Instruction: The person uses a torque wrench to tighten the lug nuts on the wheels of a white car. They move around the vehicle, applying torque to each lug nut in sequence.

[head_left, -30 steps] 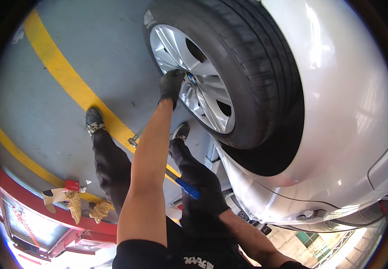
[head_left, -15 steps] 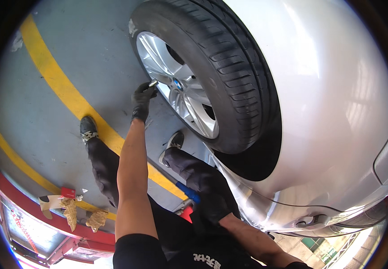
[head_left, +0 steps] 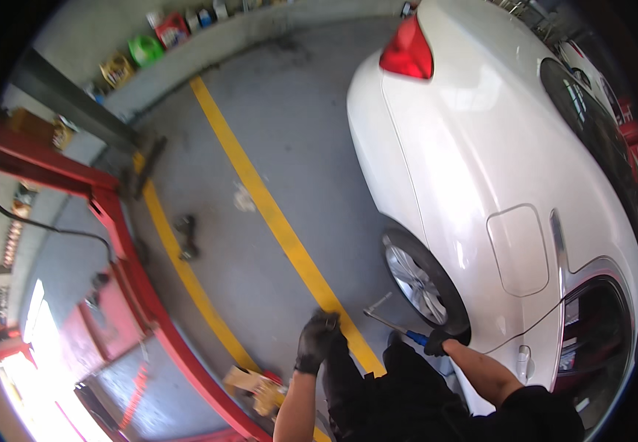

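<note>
Two black-gloved hands work low over the grey floor [head_left: 311, 184], beside a white car [head_left: 459, 147]. The right hand [head_left: 438, 342] is wrapped around the blue grip [head_left: 417, 338] of a long metal tool [head_left: 387, 323]; its fingers are closed about the end of the grip, though the far side of the hold is hidden. From that fist the shaft slants away toward the yellow stripe [head_left: 297, 250] and ends in a thin crosspiece, blurred, that angles up toward the wheel [head_left: 422, 283]. The tool is seen over the floor between the stripe and the wheel, near the tyre; whether any part of it touches the wheel I cannot tell.

The left hand [head_left: 317, 342] is raised in front of the person's legs, well apart from the tool, its back to the camera. Its fingers are bent and bunched together rather than spread; the tips are too dark and blurred to show whether they pinch something small.

Toward the floor's left edge, a red frame [head_left: 179, 350] runs alongside, and crumpled tan material [head_left: 267, 398] lies close to it, below the left hand. A dark object [head_left: 186, 237] rests by a second yellow line [head_left: 205, 302]. Along the floor's far edge, a low ledge [head_left: 260, 31] carries a green container [head_left: 144, 50] and a red container [head_left: 171, 29].
</note>
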`<state>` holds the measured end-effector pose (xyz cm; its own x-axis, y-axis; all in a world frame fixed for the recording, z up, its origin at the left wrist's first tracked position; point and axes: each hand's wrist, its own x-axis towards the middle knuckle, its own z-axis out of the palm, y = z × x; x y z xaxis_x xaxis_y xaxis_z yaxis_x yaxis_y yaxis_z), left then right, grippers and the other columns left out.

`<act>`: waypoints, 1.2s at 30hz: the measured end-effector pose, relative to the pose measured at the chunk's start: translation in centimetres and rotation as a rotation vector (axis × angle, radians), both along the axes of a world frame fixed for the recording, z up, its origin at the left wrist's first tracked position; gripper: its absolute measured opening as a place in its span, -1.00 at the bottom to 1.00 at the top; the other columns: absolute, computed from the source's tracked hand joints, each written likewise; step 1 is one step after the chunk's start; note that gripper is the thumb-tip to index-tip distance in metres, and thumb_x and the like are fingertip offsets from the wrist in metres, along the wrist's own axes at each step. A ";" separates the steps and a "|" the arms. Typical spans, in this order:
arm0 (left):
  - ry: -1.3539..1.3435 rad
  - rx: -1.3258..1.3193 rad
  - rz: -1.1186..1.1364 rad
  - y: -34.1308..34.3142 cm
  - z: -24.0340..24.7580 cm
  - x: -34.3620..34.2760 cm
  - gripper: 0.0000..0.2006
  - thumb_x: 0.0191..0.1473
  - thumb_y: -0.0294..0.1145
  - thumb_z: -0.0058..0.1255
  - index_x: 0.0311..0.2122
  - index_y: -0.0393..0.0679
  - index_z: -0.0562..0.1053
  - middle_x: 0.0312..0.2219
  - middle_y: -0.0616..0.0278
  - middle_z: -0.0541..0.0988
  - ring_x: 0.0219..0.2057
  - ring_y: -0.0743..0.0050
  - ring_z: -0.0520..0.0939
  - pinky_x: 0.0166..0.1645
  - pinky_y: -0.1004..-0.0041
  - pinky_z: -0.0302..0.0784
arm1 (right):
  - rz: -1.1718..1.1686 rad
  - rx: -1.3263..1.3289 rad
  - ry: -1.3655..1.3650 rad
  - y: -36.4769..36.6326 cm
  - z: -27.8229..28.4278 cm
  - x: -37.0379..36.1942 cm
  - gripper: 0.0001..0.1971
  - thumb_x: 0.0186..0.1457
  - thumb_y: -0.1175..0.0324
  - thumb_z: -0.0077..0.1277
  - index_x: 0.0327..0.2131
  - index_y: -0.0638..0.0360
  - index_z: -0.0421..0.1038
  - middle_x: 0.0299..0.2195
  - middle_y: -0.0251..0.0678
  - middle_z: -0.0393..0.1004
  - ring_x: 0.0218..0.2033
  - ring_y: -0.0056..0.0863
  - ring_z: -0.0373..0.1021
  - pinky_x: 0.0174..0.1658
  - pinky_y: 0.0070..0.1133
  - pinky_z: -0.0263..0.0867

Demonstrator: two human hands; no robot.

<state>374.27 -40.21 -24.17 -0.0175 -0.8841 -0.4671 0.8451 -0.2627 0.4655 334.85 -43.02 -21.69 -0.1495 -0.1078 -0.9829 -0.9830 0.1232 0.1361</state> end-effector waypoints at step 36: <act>-0.902 0.100 -0.797 -116.6 1.6 58.2 -0.77 0.07 -0.44 -0.13 -0.19 -0.25 0.50 -0.33 0.16 0.55 -0.35 0.27 0.54 -0.14 0.36 0.50 | -1.092 0.122 -0.307 -85.2 -7.2 31.4 -0.91 -0.18 0.29 0.10 -0.61 0.03 0.49 -0.60 -0.28 0.49 -0.54 -0.38 0.40 -0.40 -0.36 0.28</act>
<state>432.45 -156.78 -22.54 -0.1742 -0.7326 -0.6580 -0.1895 -0.6308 0.7525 366.27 -128.25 -28.88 0.1435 0.0308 -0.9892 -0.3527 0.9355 -0.0220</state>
